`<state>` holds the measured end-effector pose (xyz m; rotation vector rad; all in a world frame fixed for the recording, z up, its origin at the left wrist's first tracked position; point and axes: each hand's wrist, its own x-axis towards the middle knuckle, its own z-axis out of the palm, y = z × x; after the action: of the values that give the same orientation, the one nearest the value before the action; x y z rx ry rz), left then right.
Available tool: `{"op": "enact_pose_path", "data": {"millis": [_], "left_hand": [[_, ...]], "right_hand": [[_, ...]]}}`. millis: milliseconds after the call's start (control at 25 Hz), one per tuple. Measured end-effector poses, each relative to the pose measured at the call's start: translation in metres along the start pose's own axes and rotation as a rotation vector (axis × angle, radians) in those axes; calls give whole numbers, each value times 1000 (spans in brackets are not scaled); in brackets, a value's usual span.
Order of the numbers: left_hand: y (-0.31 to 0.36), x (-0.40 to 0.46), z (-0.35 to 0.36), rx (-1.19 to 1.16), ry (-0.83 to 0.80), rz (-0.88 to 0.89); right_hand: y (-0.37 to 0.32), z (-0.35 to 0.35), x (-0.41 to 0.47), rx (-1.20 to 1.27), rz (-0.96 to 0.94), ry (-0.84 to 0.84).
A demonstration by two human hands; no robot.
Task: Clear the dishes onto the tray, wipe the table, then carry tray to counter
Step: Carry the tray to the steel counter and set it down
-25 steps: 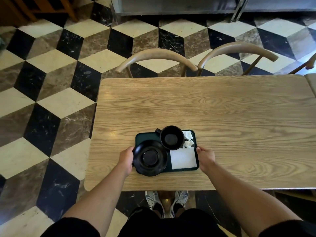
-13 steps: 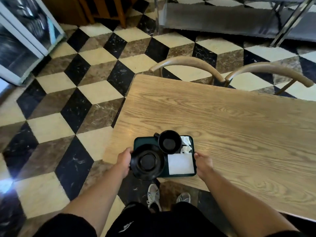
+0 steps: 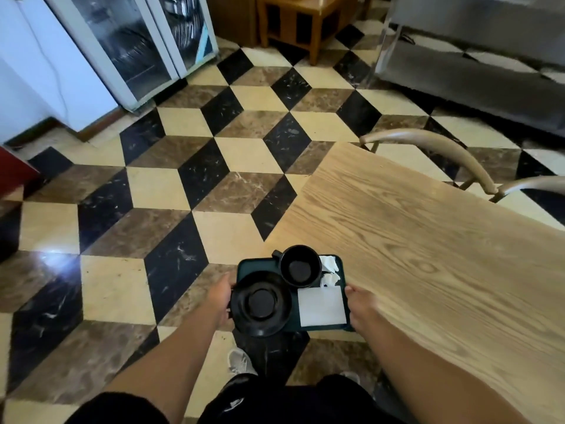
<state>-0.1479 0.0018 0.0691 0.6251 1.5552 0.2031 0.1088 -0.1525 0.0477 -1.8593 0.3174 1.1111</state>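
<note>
Head view: my left hand (image 3: 219, 296) and right hand (image 3: 360, 304) grasp the dark green tray (image 3: 249, 267) off the table (image 3: 428, 240), so I'd carry level, keeping cup (image 3: 299, 269) and saucer (image 3: 261, 302) steady.

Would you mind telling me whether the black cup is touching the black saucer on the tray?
Cannot tell. In the head view the cup overlaps the saucer's rim, but whether they meet is unclear.

Dark green tray (image 3: 260, 266), smooth plastic, between the hands. Black saucer (image 3: 260, 303) and cup (image 3: 300, 269), glossy glazed ceramic. Flat napkin (image 3: 321, 306), matt white paper. Worktop (image 3: 428, 258) right of the right hand (image 3: 363, 306): grained wood, satin. Floor (image 3: 171, 191): polished marble tile.
</note>
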Motion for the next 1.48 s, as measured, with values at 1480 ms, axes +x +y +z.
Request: {"op": "enact_pose_path", "data": {"millis": [1480], "left_hand": [[363,274,-214,-23,126,-24]], "right_hand": [[-197,450,80,-12,86,-111]]}}
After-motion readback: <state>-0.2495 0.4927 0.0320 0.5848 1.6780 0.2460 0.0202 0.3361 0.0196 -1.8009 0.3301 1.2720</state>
